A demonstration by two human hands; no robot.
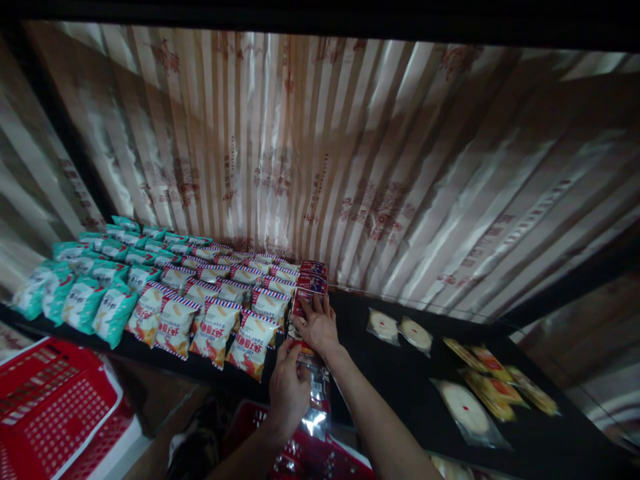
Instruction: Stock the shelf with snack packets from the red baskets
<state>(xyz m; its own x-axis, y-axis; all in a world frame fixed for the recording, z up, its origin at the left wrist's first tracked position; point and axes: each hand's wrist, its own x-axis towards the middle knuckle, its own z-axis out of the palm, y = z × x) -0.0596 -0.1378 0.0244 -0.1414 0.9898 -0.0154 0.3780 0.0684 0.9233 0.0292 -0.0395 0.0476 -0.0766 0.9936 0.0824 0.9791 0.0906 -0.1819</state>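
Observation:
A narrow column of dark red snack packets (313,269) runs from the back of the black shelf towards its front edge. My right hand (319,325) lies over these packets with its fingers spread and pointing to the back. Lower and a little to the left, my left hand (290,387) is closed at the front end of the column, its fingers curled against a packet there. A shiny clear-and-red wrapper (317,407) hangs beside it over the shelf edge. Just left of my hands stand rows of white shrimp-snack bags (253,343) with striped tops.
Teal snack bags (83,303) fill the shelf's left end. Round pale cakes in clear wrap (465,408) and yellow packets (493,393) lie on the black shelf (390,380) to the right. A red basket (55,413) stands lower left; another red basket (345,457) is below my hands.

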